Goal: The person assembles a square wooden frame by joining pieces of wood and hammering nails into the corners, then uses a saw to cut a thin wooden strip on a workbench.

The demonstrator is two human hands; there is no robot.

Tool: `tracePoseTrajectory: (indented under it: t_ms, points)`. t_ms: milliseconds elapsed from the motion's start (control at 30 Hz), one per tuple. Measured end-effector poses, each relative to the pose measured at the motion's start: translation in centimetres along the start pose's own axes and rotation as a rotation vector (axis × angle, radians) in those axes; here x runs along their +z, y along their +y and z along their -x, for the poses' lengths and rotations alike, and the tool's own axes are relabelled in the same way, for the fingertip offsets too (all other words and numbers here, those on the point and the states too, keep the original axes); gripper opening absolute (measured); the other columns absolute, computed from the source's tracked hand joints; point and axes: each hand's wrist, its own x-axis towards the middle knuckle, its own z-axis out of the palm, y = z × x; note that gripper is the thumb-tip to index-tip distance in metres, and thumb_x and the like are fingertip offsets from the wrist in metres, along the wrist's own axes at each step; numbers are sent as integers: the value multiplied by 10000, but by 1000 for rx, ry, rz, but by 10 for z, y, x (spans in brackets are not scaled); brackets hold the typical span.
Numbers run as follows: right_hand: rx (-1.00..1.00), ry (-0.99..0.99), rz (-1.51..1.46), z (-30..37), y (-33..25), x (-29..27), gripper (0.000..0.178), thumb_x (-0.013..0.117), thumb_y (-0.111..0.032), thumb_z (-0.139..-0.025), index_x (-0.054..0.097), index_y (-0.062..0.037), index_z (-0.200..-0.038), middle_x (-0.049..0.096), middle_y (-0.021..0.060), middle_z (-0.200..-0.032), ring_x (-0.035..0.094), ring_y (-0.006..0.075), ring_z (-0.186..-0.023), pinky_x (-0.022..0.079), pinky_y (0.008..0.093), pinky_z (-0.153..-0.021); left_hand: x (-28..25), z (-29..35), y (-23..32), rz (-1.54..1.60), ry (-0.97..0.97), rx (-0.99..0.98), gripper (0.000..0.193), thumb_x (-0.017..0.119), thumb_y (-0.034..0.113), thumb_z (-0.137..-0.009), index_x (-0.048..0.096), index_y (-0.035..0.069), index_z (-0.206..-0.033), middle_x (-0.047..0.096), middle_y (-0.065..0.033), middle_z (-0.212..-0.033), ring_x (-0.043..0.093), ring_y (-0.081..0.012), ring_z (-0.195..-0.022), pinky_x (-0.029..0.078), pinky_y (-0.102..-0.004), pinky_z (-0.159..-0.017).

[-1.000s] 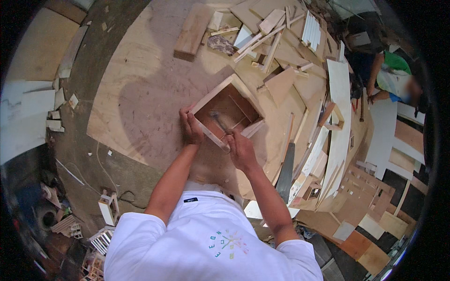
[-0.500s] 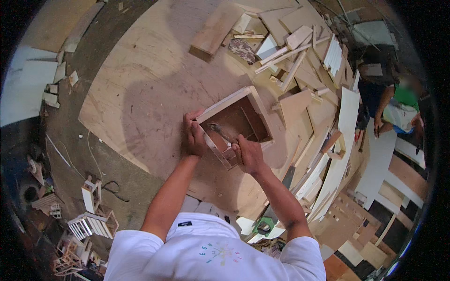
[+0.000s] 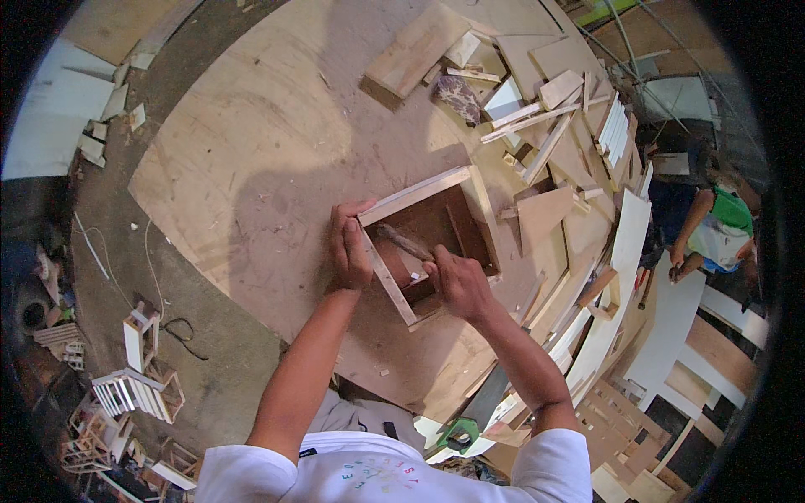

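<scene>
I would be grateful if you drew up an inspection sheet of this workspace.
Surface: plywood sheet, scuffed, partly in shadow.
Job's things: open wooden box on the sheet; hammer-like tool over its opening, head unclear.
Clutter: wood offcuts heaped at upper right; wood block beside them; green-handled handsaw near the body.
Hands: left hand has its fingers against the box's left side; right hand grips the tool's handle.
Cables: dark cable loose on the floor at left.
Surroundings: another person at right; slatted wooden piece on the floor at left.
</scene>
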Motion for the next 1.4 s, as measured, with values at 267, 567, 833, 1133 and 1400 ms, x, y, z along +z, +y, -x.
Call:
tracePoseTrajectory:
  t_ms: [267,567,833,1133,1400]
  points:
    - [116,-98,47,-4,-7,-2,293,502,-340,-1058,472,-51,-1022,654,245,-858,648,488,-839,485,566,-674,-4,-2,7,-49,3,-40,417,320,252,-1087,639,-7,-1158,641,-194,-1105,618,-310,-1055,456,-413,-971]
    - [93,-110,-2,4,-13,-2,300,504,-345,-1058,473,-48,-1030,638,251,-886,641,493,-865,483,565,-683,-4,3,-1,-22,-15,-27,390,316,230,-1088,613,-11,-1168,643,-196,-1106,623,-310,-1050,468,-407,-964]
    - [107,-67,-34,7,-13,1,305,500,-349,-1062,481,-45,-1036,643,250,-884,644,493,-871,484,558,-686,-3,1,3,-24,5,-76,490,326,363,-1086,631,-10,-1170,668,-167,-1097,633,-267,-1043,474,-403,-971]
    - [19,-43,-17,0,-9,7,329,516,-353,-1056,470,-36,-981,637,251,-849,632,511,-839,480,557,-663,-4,1,8,-27,1,-61,391,332,238,-1094,630,-8,-1153,642,-173,-1115,621,-277,-1080,469,-395,-973]
    - [-13,48,-95,3,-14,2,342,478,-337,-1077,492,-15,-962,511,245,-735,567,512,-717,427,531,-599,-2,1,9,-43,9,-62,397,319,226,-1096,627,-18,-1154,651,-185,-1134,632,-294,-1060,475,-398,-977]
